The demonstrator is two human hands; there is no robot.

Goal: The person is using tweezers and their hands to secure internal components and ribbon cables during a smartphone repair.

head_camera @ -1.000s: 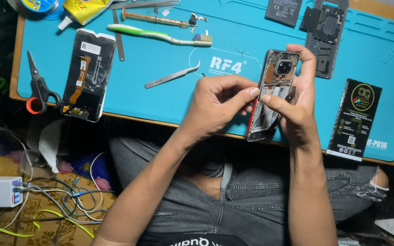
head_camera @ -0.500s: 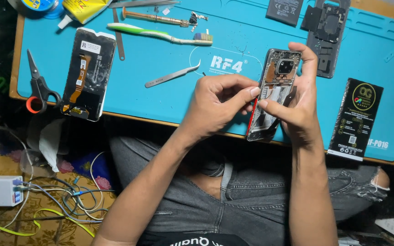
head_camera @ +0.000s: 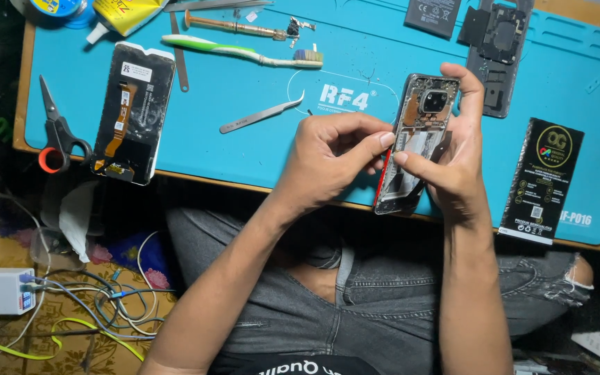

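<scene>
An opened phone body (head_camera: 419, 139), back cover off with its insides and camera module showing, is held upright over the near edge of the blue work mat (head_camera: 244, 153). My right hand (head_camera: 453, 160) grips it from the right side, thumb across its lower middle. My left hand (head_camera: 331, 156) pinches at the phone's left edge with thumb and forefinger, touching the frame. What lies between those fingertips is too small to tell.
On the mat lie metal tweezers (head_camera: 262, 114), a green toothbrush (head_camera: 241, 52), a screwdriver (head_camera: 237, 28), a detached screen panel (head_camera: 133, 111), scissors (head_camera: 57, 132), a black packet (head_camera: 543, 180), a battery (head_camera: 433, 15) and a dark phone plate (head_camera: 498, 52). Cables and a white box (head_camera: 1, 292) sit on the floor left.
The phone has tilted slightly and my left fingertips have shifted a little along its left edge. Everything on the mat stays where it was.
</scene>
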